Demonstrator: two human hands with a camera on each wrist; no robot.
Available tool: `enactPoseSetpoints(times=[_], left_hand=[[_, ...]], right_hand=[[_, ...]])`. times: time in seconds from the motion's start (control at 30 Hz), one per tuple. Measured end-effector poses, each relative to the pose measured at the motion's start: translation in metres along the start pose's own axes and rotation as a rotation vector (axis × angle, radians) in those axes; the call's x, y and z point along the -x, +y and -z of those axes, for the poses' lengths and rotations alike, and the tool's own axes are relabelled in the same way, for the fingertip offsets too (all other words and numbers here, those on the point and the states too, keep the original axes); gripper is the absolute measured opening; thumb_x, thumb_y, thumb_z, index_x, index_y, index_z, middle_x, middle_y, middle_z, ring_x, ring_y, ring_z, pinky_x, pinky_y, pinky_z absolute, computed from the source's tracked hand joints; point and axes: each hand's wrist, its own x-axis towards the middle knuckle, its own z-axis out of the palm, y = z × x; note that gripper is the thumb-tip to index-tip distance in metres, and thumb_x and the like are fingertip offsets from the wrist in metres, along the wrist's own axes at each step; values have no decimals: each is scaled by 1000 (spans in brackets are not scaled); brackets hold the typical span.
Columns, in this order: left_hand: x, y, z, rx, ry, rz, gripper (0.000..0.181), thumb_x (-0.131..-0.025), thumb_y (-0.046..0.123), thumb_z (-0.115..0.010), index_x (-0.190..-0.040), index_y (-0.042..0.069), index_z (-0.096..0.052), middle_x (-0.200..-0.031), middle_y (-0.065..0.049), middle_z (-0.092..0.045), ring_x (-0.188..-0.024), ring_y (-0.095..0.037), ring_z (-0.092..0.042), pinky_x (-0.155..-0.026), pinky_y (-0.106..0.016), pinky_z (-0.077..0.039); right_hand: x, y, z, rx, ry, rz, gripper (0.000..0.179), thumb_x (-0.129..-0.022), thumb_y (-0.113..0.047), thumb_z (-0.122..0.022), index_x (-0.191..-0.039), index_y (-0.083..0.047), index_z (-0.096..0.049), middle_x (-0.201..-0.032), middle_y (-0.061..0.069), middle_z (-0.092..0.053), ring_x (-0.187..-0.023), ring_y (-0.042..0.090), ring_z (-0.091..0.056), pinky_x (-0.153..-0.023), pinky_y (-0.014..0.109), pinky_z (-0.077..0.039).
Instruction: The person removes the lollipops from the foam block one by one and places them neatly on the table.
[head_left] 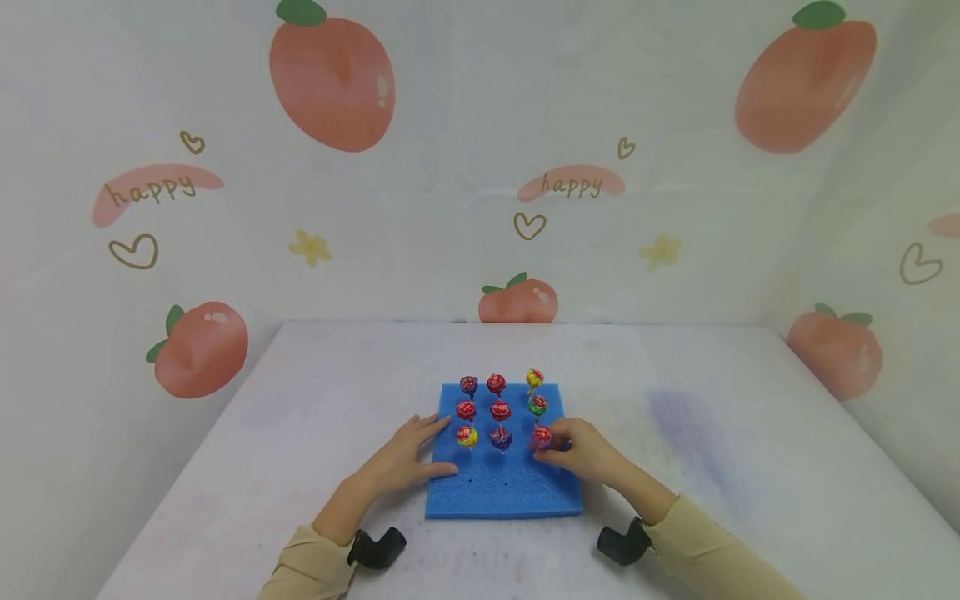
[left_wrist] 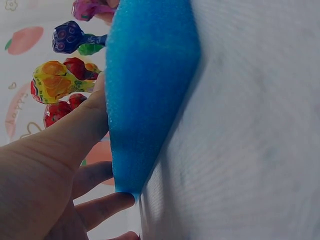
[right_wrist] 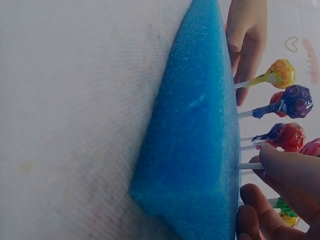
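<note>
A blue foam block (head_left: 502,496) lies on the white table with several wrapped lollipops standing in it in three rows. My right hand (head_left: 585,450) pinches a pink-purple lollipop (head_left: 542,437) at the right end of the nearest row. In the right wrist view, thumb and finger grip its white stick (right_wrist: 249,166) close to the foam. My left hand (head_left: 405,457) rests at the block's left edge with fingers spread, the thumb lying over its top. Beside that thumb stands a yellow lollipop (left_wrist: 52,82), and a dark blue-purple lollipop (head_left: 501,438) stands in the middle of the row.
Small holes (head_left: 487,482) show in the front part of the foam. The white table (head_left: 322,408) spreads around the block, with a fruit-printed backdrop (head_left: 450,208) behind it. A black wrist camera (head_left: 378,548) sits under the left wrist, another (head_left: 625,543) under the right.
</note>
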Motion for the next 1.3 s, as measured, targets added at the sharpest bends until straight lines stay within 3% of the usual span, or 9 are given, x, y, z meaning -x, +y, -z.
enactPoseSetpoints(times=[0.47, 0.93, 1.3], left_hand=[[0, 1, -1, 6, 3, 10, 79, -78, 44, -71, -142, 10, -39, -148, -18, -36, -141, -44, -20, -109, -63, -24], [1, 1, -1, -6, 4, 11, 79, -78, 45, -71, -143, 11, -39, -148, -18, -36, -141, -43, -21, -109, -63, -24], [1, 3, 1, -1, -1, 20, 79, -79, 44, -71, -143, 11, -39, -148, -17, -36, -141, -43, -21, -109, -63, -25]], right_hand=[[1, -4, 3, -30, -8, 3, 12, -83, -16, -70, -86, -4, -69, -71, 2, -58, -67, 6, -44, -56, 16, -41], [3, -11, 9, -54, -24, 21, 11, -84, -12, -68, -89, -3, -70, -86, 9, -71, -75, 6, -56, -68, 12, -49], [4, -15, 18, -46, -19, 20, 15, -86, -15, -67, -94, -2, -70, -92, 10, -71, -79, 12, -64, -72, 20, -55]])
